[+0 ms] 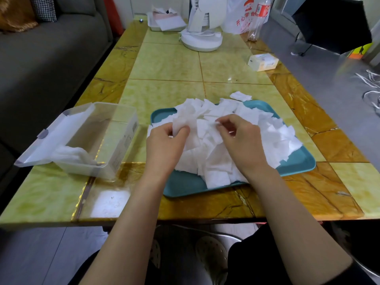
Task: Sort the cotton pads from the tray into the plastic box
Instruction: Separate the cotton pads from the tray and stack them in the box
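A teal tray [298,163] sits in front of me, heaped with several white square cotton pads [273,138]. My left hand [164,147] pinches a cotton pad [183,120] above the left side of the heap. Just to its right, my right hand [240,138] pinches another pad [211,125] between thumb and fingertips. A clear plastic box [115,140] with its lid swung open to the left stands left of the tray. A few pads [72,155] lie in its near corner. One stray pad [240,96] lies on the table behind the tray.
The green and amber tiled table [168,64] carries a white fan base [201,39], a plastic bag [244,15], a small tissue pack [263,61] and a white tray of papers [166,22] at the far end. A grey sofa [47,54] runs along the left.
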Available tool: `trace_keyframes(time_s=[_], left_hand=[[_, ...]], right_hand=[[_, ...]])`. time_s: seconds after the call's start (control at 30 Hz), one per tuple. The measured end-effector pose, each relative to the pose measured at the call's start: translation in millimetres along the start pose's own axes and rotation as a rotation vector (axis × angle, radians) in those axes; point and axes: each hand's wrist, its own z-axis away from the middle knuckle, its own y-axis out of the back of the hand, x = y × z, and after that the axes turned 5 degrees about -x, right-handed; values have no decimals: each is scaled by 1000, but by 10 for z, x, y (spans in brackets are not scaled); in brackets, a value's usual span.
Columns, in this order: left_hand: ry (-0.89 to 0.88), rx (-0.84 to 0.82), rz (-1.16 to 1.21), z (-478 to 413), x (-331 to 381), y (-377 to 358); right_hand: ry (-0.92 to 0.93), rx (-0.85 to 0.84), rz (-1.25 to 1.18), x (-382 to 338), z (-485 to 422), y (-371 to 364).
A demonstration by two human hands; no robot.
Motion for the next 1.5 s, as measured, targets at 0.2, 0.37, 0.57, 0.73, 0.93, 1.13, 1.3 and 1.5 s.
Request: trace_keyframes(time_s=[0.2,0.37,0.57,0.73,0.93,1.13,1.3,1.5], left_hand=[[-18,25,18,-36,-6,15],[-42,41,-26,-30,-26,3],[-50,43,-29,-27,-16,-1],[-49,-82,1,-13,-7,-36],[-43,-152,17,33,45,-49],[59,-149,61,28,94,-69],[156,-173,134,37,163,-69],[-12,-180,-18,79,131,-66]], right_hand=[[-23,-81,-93,-31,41,-46],[42,305,-353,-184,18,64],[-9,136,-531,-282,36,43],[-68,-96,-753,-318,20,7],[-63,-83,-552,-290,35,-71],[-18,-45,-483,-293,33,-57],[9,-21,-419,-286,49,-58],[-3,-44,-409,-277,50,-46]])
